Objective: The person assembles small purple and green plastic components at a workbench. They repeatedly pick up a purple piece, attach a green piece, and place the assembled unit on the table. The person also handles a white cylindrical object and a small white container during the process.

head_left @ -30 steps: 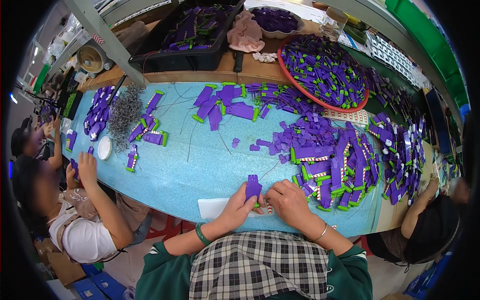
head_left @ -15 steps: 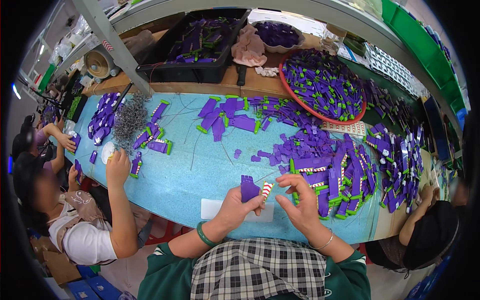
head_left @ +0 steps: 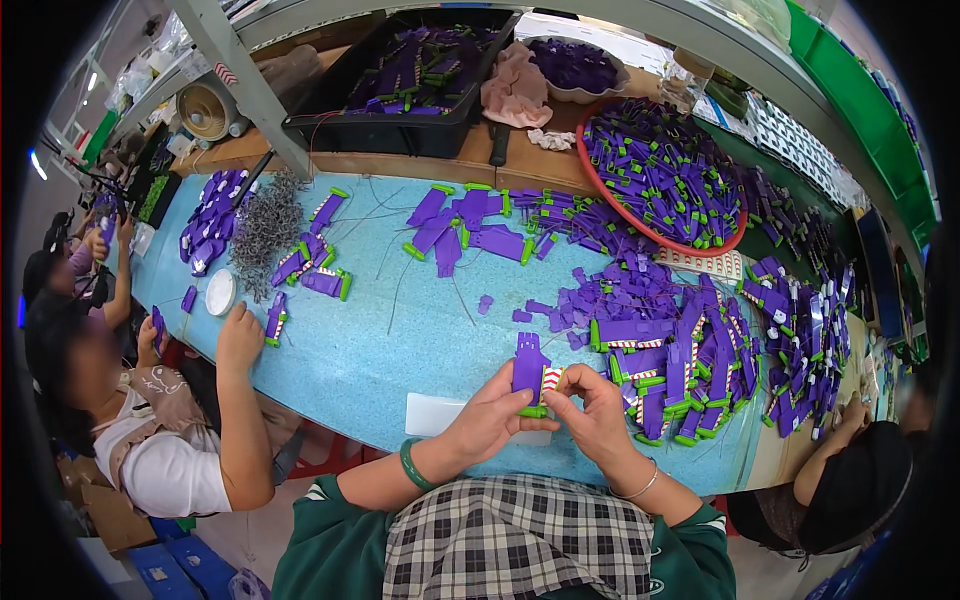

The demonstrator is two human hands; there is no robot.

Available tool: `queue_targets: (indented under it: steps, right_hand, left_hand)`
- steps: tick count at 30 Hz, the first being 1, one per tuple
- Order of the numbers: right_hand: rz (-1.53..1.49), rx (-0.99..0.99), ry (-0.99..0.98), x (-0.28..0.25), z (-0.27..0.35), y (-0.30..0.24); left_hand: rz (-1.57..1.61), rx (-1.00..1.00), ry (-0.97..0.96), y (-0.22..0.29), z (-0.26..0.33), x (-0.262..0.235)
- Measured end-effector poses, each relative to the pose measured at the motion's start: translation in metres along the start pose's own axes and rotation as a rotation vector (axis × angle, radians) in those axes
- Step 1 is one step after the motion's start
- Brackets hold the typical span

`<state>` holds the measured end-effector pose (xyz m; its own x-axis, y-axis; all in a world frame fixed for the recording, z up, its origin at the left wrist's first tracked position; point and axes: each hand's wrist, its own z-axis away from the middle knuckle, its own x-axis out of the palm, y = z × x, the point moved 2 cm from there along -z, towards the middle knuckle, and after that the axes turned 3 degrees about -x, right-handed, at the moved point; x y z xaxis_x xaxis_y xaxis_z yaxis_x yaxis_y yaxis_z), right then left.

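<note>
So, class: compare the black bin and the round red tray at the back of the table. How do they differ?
The black bin is rectangular and deep-walled; the red tray is round with a low rim. The black bin sits on the wooden ledge, while the red tray tilts, overlapping the blue table. Both hold purple parts with green ends.

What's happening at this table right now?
A person's left hand and right hand together hold a purple plastic piece with a red-and-white striped sticker over a light blue table. A pile of purple parts lies to the right. A co-worker's hand rests at the left.
</note>
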<state>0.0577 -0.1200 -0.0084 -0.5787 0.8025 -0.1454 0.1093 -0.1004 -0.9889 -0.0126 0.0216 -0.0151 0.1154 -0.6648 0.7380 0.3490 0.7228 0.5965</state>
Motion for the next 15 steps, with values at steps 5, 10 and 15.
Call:
queue_targets:
  steps: [5,10,15]
  right_hand:
    - [0.044,-0.048,0.04,0.0007,0.0007,0.0017]
    - [0.077,-0.064,0.056,0.0012,0.0008,-0.0012]
    - [0.12,-0.11,0.053,-0.0003,0.002,-0.0008]
  left_hand:
    - [0.004,0.009,-0.007,-0.0032,-0.0009,-0.0024]
    - [0.022,0.013,-0.008,-0.0038,-0.0014,-0.0014]
    - [-0.078,0.023,0.016,-0.0043,-0.0018,0.0015]
